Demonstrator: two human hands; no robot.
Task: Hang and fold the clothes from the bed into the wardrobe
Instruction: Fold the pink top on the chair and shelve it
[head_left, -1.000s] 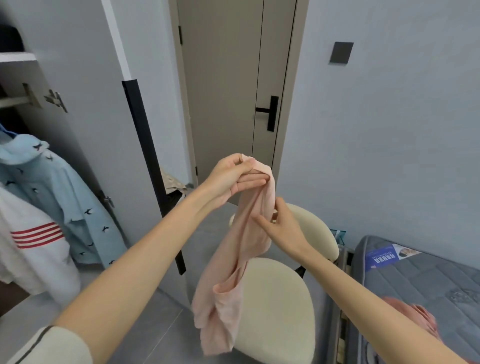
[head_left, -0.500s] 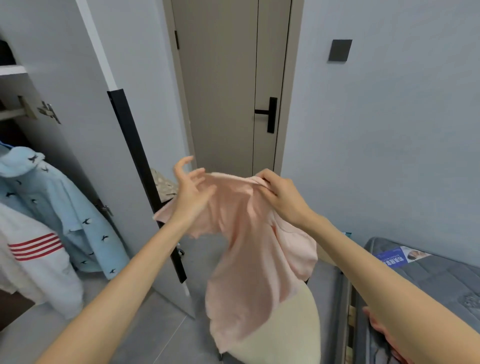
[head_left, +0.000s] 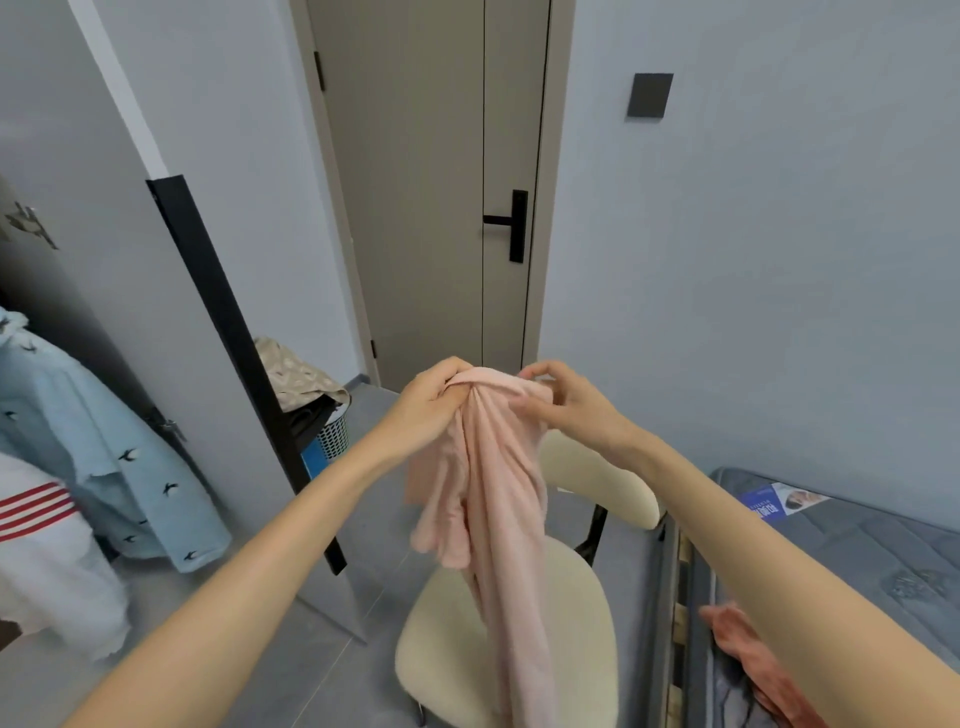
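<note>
Limply bunched pink garment (head_left: 498, 493), hanging long

Both hands raise a pale pink garment (head_left: 498, 493), bunched at its top, before a closed grey door (head_left: 431, 182). My left hand (head_left: 431, 400) grips the gathered fabric, and my right hand (head_left: 566, 405) pinches the edge just beside it. The cloth hangs in folds over a cream chair (head_left: 447, 649). To my left, a light blue shirt (head_left: 104, 457) printed with birds and a white top (head_left: 47, 561) with red stripes hang beside the open wardrobe door (head_left: 130, 234), with a laundry basket (head_left: 332, 436) beyond it. To my right, a coral garment (head_left: 753, 660) lies on the grey mattress (head_left: 857, 551).
</note>
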